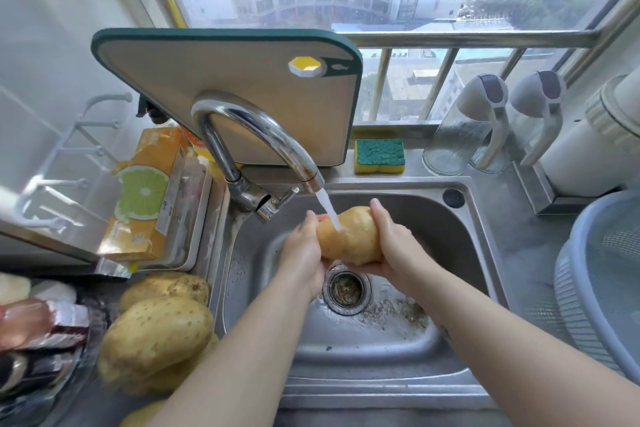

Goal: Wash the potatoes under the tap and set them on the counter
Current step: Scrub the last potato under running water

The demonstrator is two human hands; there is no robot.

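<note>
Head view, hands [303,253] [394,250] gripping potato [349,241] under tap [263,130]

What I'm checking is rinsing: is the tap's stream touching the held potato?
Touching. The head view shows the water stream from the tap landing on the potato, gripped by the left hand and right hand.

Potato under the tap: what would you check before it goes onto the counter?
1. Water from the tap hits the potato: ok.
2. The left hand and right hand both hold it: ok.
3. Potato clean all round: cannot tell, underside hidden.
4. Drain strainer free of scraps: not ok, bits sit in it.
5. Free spot beside the other potatoes: cannot tell.
</note>
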